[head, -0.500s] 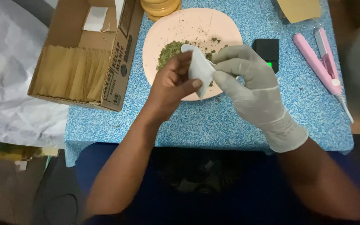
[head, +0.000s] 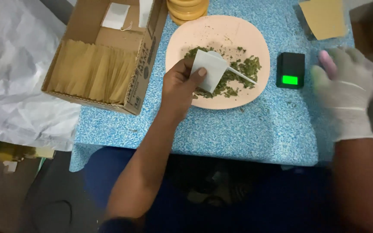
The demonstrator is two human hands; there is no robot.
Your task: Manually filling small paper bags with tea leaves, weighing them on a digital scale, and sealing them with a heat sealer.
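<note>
Gloved right hand (head: 346, 90) has let go of the white bag (head: 209, 69) and moved right, grip closed on a pink tool (head: 327, 62); left hand (head: 180, 88) pinches the bag over the plate (head: 247, 32).

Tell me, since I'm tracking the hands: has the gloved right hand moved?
Yes. The gloved right hand left the pale round plate, moving right past the black scale.

The left hand (head: 178, 86) and its forearm are bare. The right hand (head: 346, 90) wears a thin, pale, wrinkled glove ending at the wrist.
</note>
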